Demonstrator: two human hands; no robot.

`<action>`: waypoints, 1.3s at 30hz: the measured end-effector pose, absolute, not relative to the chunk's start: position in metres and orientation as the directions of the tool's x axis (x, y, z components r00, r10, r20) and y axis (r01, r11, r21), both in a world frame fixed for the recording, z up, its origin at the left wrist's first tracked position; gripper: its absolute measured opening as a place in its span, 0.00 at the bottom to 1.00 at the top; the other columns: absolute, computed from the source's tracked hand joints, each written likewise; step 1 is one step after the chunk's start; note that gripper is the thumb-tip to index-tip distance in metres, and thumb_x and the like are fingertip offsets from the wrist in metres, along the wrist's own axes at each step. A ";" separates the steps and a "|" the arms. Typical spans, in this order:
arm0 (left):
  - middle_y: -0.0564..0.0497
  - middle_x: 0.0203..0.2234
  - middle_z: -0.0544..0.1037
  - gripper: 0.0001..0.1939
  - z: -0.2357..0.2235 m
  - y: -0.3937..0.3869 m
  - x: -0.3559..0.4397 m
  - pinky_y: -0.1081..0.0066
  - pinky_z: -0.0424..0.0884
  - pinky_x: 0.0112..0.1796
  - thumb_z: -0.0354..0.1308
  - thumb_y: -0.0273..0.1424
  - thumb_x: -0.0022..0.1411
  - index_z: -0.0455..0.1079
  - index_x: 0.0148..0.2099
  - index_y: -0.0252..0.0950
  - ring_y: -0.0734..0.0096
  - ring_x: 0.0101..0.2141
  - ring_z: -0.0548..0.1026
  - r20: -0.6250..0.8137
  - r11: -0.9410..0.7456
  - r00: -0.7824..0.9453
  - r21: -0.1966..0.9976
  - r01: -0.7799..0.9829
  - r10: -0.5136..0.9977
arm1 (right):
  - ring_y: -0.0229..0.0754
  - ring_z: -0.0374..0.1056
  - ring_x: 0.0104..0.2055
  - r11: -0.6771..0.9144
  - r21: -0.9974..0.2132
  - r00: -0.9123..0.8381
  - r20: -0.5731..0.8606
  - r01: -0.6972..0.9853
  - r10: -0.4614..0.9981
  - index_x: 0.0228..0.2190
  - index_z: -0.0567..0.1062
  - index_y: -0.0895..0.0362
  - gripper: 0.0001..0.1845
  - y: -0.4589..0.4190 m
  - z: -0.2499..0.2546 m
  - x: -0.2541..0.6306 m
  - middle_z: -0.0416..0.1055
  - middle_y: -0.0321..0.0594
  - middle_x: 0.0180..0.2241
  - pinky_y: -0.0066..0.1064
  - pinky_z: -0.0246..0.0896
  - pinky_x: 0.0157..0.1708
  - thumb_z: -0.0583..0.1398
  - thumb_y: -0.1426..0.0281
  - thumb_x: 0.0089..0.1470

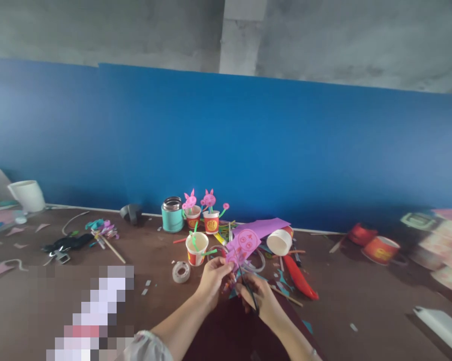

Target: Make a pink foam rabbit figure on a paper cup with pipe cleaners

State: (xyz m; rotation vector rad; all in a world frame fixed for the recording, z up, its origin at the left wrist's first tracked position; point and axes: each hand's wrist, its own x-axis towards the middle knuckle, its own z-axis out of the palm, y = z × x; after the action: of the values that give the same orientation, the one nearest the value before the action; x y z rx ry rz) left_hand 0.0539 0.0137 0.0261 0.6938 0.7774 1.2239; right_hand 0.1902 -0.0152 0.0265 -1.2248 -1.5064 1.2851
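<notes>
My left hand point(214, 280) pinches a piece of pinkish-purple paper point(244, 245) with a round face drawn on it. In my right hand point(260, 296) are black-handled scissors point(251, 293), their blades at the paper's lower edge. Just beyond the left hand stands a red-and-white paper cup point(196, 250) with green straws rising out of it. Behind it, two more paper cups point(211, 223) carry pink paper animal faces point(209, 200). A larger purple sheet point(265, 227) lies behind the paper I hold. Most of the scissor blades are hard to make out.
A tape roll point(181, 272) lies left of my hands, with a teal flask point(172, 215) behind. To the right are a tipped paper cup point(280, 242), a red pouch-like thing point(300, 278) and a white device point(442, 326). A blue partition point(233, 145) borders the table's back.
</notes>
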 end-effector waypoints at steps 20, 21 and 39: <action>0.53 0.13 0.71 0.21 0.027 0.011 0.055 0.79 0.51 0.14 0.68 0.44 0.41 0.63 0.25 0.34 0.81 0.12 0.63 -0.143 0.194 0.138 0.841 -0.504 0.980 | 0.34 0.58 0.14 0.025 -0.987 -0.239 -0.014 0.162 0.971 0.24 0.66 0.57 0.20 -0.013 0.027 0.191 0.62 0.30 0.14 0.26 0.55 0.15 0.65 0.54 0.42; 0.53 0.13 0.71 0.22 0.026 0.012 0.055 0.79 0.52 0.14 0.67 0.45 0.41 0.63 0.24 0.34 0.80 0.12 0.63 -0.138 0.187 0.132 0.844 -0.502 0.982 | 0.34 0.58 0.14 0.023 -0.987 -0.242 -0.017 0.159 0.970 0.24 0.67 0.57 0.20 -0.014 0.027 0.191 0.62 0.30 0.14 0.26 0.55 0.15 0.65 0.54 0.42; 0.54 0.12 0.70 0.22 0.028 0.012 0.052 0.80 0.50 0.13 0.68 0.45 0.41 0.64 0.24 0.34 0.80 0.12 0.63 -0.123 0.189 0.171 0.871 -0.454 0.978 | 0.32 0.57 0.13 0.056 -0.988 -0.260 0.017 0.145 0.966 0.23 0.66 0.57 0.21 -0.015 0.030 0.191 0.60 0.29 0.14 0.24 0.53 0.14 0.62 0.52 0.46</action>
State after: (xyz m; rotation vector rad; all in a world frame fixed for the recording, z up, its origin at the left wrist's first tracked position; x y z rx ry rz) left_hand 0.0518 0.0120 0.0279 0.7994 0.8272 1.1874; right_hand 0.1911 -0.0150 0.0297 -1.1584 -1.5337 1.2952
